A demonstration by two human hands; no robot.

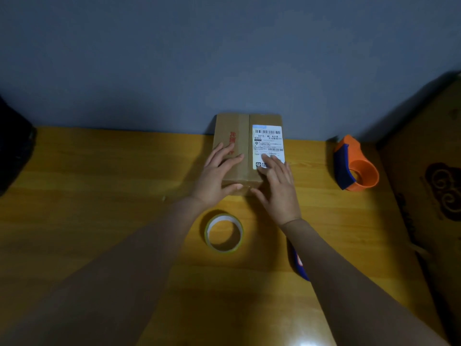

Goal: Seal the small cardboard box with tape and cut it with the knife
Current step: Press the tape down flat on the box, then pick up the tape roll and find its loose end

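Observation:
A small cardboard box [239, 131] lies flat on the wooden table [99, 196] against the grey wall, with a white shipping label [268, 138] on its right half. My left hand [215, 174] rests flat on the box's near left part, thumb over the front edge. My right hand [277, 186] lies flat on the near right part, fingers on the label. A roll of clear tape [224, 233] lies flat on the table just in front of the box, between my forearms. A blue object [300, 264], possibly the knife, shows partly beneath my right forearm.
An orange and blue tape dispenser [355, 167] stands on the table to the right. A large cardboard box [429, 186] with a dark printed pattern fills the right side. A dark object [13, 146] sits at the left edge.

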